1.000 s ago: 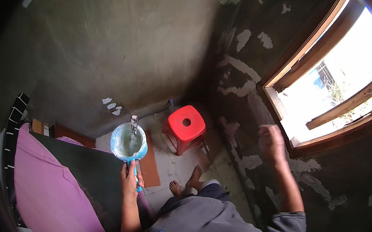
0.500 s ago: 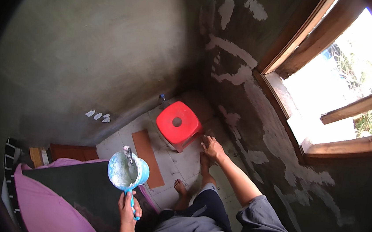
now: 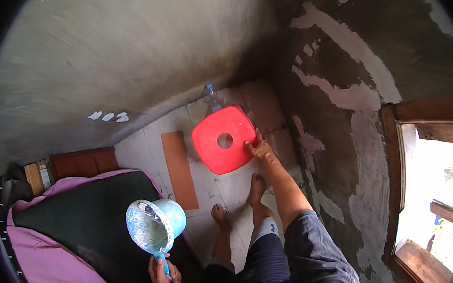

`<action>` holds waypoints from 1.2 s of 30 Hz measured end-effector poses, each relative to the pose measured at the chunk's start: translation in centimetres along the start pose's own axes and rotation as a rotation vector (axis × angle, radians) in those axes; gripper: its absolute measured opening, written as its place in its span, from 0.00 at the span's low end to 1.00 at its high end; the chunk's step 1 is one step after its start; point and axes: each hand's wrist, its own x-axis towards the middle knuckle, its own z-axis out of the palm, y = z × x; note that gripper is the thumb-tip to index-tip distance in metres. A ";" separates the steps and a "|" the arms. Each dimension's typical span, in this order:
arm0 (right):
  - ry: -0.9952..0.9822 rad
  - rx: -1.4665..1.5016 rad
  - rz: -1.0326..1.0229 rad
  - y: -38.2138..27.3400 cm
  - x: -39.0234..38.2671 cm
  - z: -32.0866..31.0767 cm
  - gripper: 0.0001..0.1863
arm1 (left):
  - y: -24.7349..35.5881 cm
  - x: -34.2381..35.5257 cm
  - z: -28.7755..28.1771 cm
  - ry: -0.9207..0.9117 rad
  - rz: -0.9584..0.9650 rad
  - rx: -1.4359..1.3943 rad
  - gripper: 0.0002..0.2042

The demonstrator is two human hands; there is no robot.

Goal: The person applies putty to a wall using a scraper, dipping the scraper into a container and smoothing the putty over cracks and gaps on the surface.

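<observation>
My left hand (image 3: 163, 276) is closed round the handle of a light blue plastic dipper (image 3: 174, 218). The dipper tilts toward the left, its inside smeared with whitish paste. A smeared tool end shows at its rim, too little to name. At arm's length, my right hand (image 3: 261, 147) grips the right edge of a red plastic stool (image 3: 214, 156), thumb on top of the seat. The seat has a round hole in its middle. Its legs are out of sight beneath, so I cannot tell whether it is off the floor.
Behind the stool a clear bottle (image 3: 214, 101) with a blue cap stands by the wall. An orange-brown board (image 3: 180, 170) lies on the tiles. To the left is a dark green pad (image 3: 80, 209) with pink cloth (image 3: 50, 250). A wooden window frame (image 3: 390, 183) is at the right.
My right hand has reached forward and taken hold of the stool's edge. More of the bottle shows behind the stool. The dipper tips further left. My view has turned.
</observation>
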 end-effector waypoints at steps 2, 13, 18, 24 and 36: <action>-0.002 -0.052 -0.104 0.1 0.1 0.3 0.55 | -1.0 0.5 0.5 0.067 -0.001 0.005 0.19; -0.168 -0.139 -0.166 -6.6 -4.6 9.1 0.54 | -0.7 4.0 3.0 0.068 0.023 -0.022 0.18; -0.226 -0.038 -0.194 -8.0 -5.7 15.5 0.55 | -0.6 4.8 3.4 0.092 0.013 -0.050 0.18; -0.435 -0.037 -0.260 -11.6 -6.1 21.0 0.52 | -0.6 6.5 4.6 0.115 0.017 0.007 0.18; -0.023 0.753 -0.162 -4.7 -2.4 9.1 0.38 | -2.5 20.4 8.7 -0.195 0.018 0.259 0.11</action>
